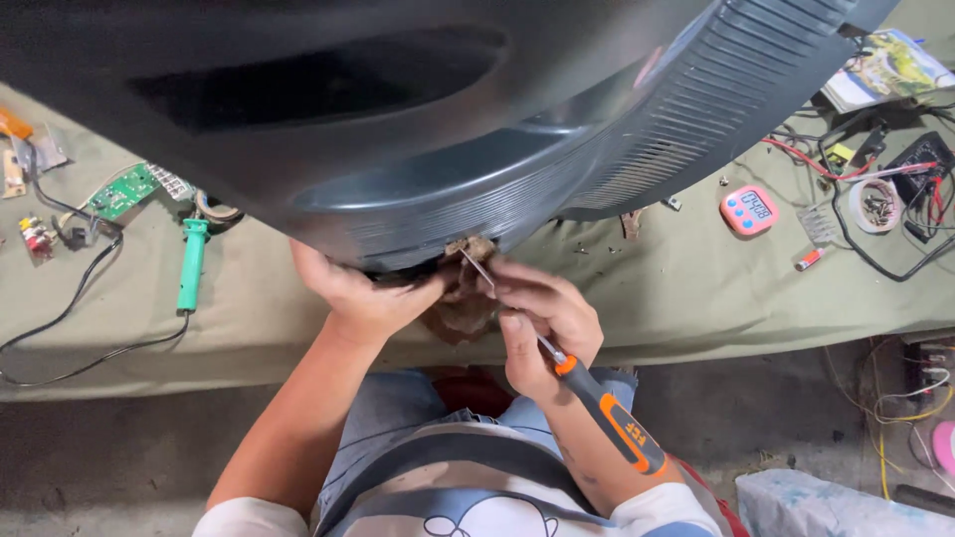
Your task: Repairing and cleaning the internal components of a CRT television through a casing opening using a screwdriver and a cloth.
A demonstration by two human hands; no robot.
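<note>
A large dark grey plastic casing [418,129], smooth and curved with fine ribbed vent slats toward 2 o'clock, fills the upper half of the view and overhangs the front edge of the bench. At its lowest rim, near the centre, sits a small rusty-brown fitting [470,248], rough and crusted. The left hand [363,293] is pressed up against the casing's underside at about 9 o'clock of that fitting, fingers curled against the rim; whether they grip anything there cannot be told, since the tips are hidden in shadow. The right hand [542,323], at 4 o'clock of the fitting, has its fingers closed round a screwdriver [577,383] with a thin bright metal shaft and a chunky orange-and-black rubbery handle; the shaft slants up to 11 o'clock and its tip meets the fitting. Little free room lies between the two hands and the casing's edge. The bench wears an olive-green cloth [686,288], creased and matte, with open bare stretches on both sides of the hands. At 9 o'clock lie a green-handled soldering iron [191,264] and a green circuit board [121,191] with a black cable; at 3 o'clock a small pink rounded timer [748,209] and a tangle of red and black wires [895,189].
</note>
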